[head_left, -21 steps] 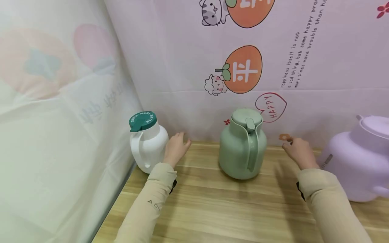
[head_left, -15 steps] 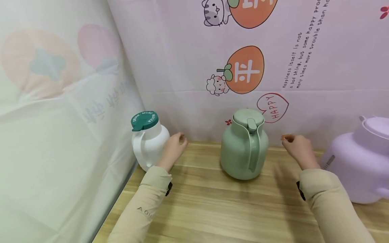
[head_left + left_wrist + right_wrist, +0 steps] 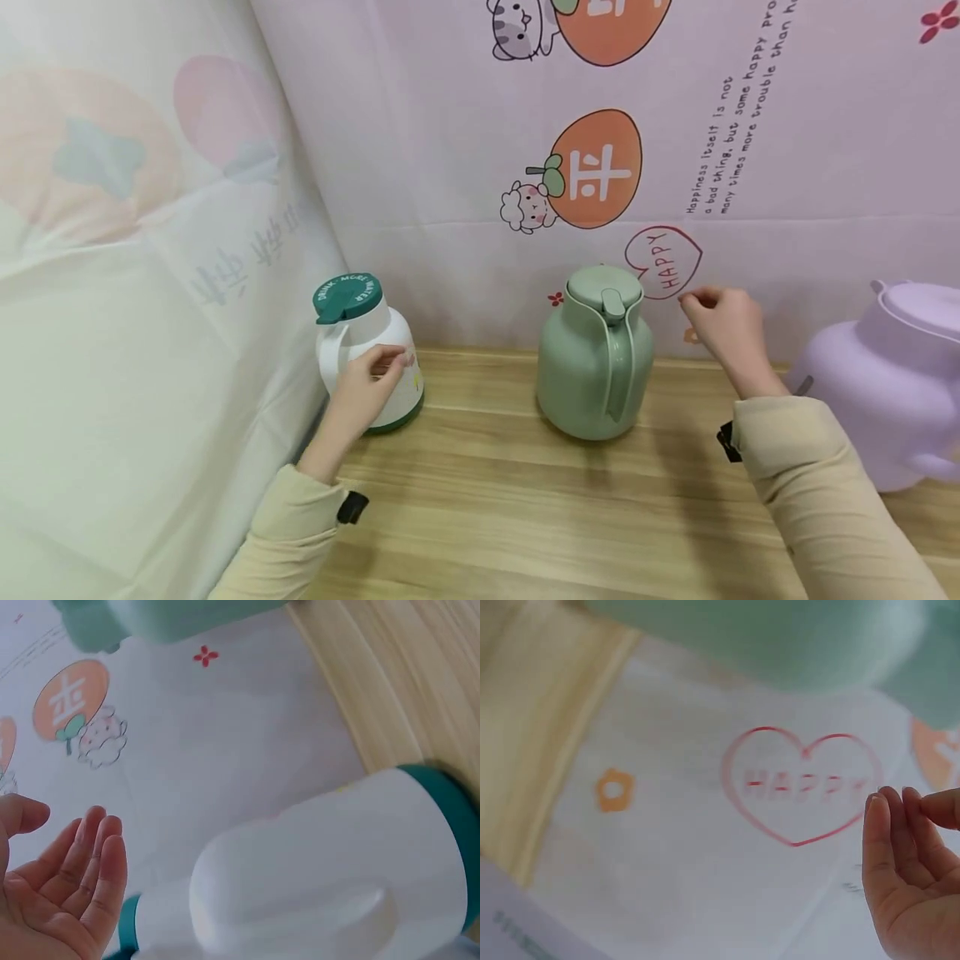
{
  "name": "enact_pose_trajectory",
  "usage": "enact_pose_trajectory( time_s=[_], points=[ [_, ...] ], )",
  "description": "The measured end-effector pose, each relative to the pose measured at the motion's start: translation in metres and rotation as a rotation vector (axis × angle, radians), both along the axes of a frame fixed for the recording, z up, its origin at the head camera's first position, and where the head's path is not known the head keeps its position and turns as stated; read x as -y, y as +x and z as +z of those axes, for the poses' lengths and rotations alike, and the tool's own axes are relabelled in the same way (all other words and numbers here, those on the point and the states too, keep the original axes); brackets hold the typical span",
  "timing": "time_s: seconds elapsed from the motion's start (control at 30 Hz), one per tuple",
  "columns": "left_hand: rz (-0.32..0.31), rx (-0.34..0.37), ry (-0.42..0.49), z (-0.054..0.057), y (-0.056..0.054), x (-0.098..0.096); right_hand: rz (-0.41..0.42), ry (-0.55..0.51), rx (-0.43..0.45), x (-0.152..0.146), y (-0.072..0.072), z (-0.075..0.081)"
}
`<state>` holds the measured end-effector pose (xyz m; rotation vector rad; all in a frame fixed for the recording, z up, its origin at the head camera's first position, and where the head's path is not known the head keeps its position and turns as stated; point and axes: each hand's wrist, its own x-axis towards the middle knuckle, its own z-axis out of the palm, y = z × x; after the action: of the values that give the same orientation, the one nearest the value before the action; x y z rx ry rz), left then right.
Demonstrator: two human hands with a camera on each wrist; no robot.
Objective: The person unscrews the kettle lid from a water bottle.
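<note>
My left hand (image 3: 363, 396) overlaps the front of a white jug (image 3: 392, 332) with a dark green lid and base. In the left wrist view that hand (image 3: 75, 889) has relaxed fingers and an unfilled palm, beside the jug's lid end. A sage green thermos jug (image 3: 596, 379) stands upright at mid-table, its handle facing me. To its right my right hand (image 3: 727, 329) is raised in front of the printed cloth. Its thumb lies close to the fingertips in the right wrist view, with nothing visible between them, and the green jug's blurred side fills the top.
A large lilac jug (image 3: 870, 387) stands at the right, partly cut off by the frame and overlapped by the right arm. Printed cloth (image 3: 450, 167) hangs behind the wooden table (image 3: 510, 492), and pale cloth (image 3: 150, 358) hangs along its left side.
My left hand has moved left and towards me, from the white jug's right side to its front. My right hand has risen. The jugs stay in place.
</note>
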<state>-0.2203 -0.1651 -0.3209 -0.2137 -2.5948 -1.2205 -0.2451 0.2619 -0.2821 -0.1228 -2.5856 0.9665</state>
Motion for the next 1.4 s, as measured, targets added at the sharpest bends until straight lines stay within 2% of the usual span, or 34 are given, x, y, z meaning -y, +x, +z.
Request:
enact_pose_trajectory(
  time_s=[0.1,0.33,0.4,0.5,0.63,0.73,1.0,1.17,1.4],
  points=[
    [0.073,0.006,0.012,0.004,0.008,0.018,0.003,-0.014,-0.036,0.010,0.002,0.014],
    [0.299,0.014,0.064,0.001,0.011,0.053,0.011,-0.024,-0.149,0.049,0.009,0.040],
    [0.339,0.022,0.080,-0.001,0.009,0.059,0.034,-0.023,-0.171,0.062,0.011,0.047],
    [0.346,0.047,0.116,-0.003,0.007,0.066,0.102,-0.042,-0.168,0.082,0.014,0.056],
    [0.322,0.110,0.158,-0.004,0.002,0.073,0.183,-0.061,-0.135,0.107,0.016,0.065],
    [0.280,0.164,0.198,-0.003,-0.002,0.077,0.221,-0.052,-0.113,0.123,0.013,0.066],
    [0.118,0.323,0.316,0.003,-0.013,0.085,0.288,0.013,-0.093,0.151,0.000,0.055],
    [0.001,0.354,0.399,0.006,-0.020,0.090,0.319,0.019,-0.047,0.164,-0.007,0.045],
    [-0.092,0.353,0.475,0.010,-0.024,0.096,0.386,0.026,0.010,0.184,-0.011,0.033]
  ],
)
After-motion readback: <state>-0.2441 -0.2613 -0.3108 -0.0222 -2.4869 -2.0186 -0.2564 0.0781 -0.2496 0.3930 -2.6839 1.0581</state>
